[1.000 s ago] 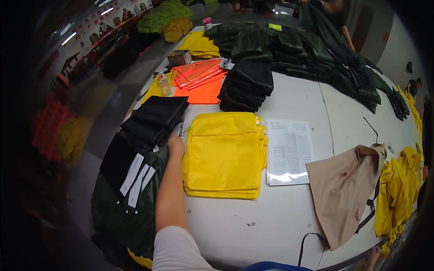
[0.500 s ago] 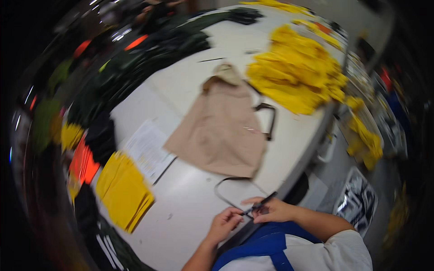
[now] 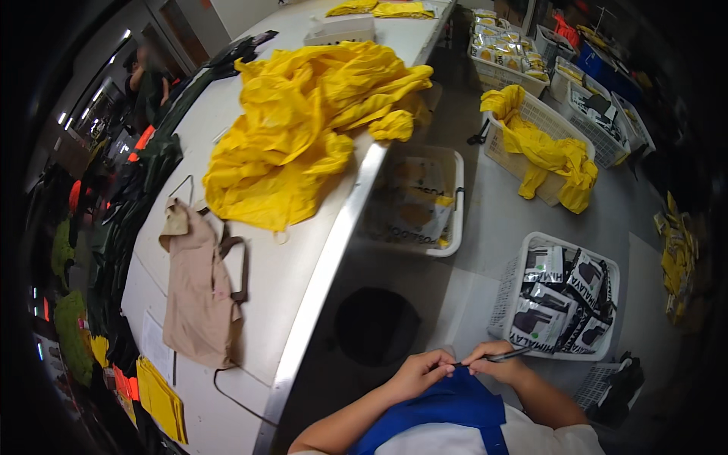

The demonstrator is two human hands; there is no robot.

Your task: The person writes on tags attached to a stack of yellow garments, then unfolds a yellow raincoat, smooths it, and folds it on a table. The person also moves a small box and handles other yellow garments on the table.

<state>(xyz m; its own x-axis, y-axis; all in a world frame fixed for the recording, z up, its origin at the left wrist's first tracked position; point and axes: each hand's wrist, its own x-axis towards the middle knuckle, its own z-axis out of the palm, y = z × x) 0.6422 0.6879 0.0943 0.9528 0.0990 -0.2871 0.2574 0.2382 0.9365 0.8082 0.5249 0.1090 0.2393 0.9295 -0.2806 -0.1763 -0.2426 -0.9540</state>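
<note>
My left hand [image 3: 425, 371] and my right hand [image 3: 493, 361] are close together in front of the blue apron [image 3: 444, 409], past the table's right edge. A slim dark pen-like thing [image 3: 509, 354] sticks out from the right hand's fingers. The left fingertips pinch a small dark end beside it; whether it is the same piece, I cannot tell. On the table lies a tan cloth bag [image 3: 199, 292] with a brown strap [image 3: 241, 269]. A thin dark cord [image 3: 235, 400] runs from its lower end over the table's edge, where its course is lost.
A heap of yellow garments [image 3: 303, 129] covers much of the white table [image 3: 303, 258]. Folded yellow cloth [image 3: 161, 398] lies at near left. Floor baskets stand right: one with black-and-white packets [image 3: 557, 299], one with yellow garments [image 3: 553, 155]. A black round stool [image 3: 377, 326] is near the table.
My view has swung right, so the table and tan bag now appear farther left. Both hands have moved off the table's edge to in front of the apron, still holding the dark pieces.
</note>
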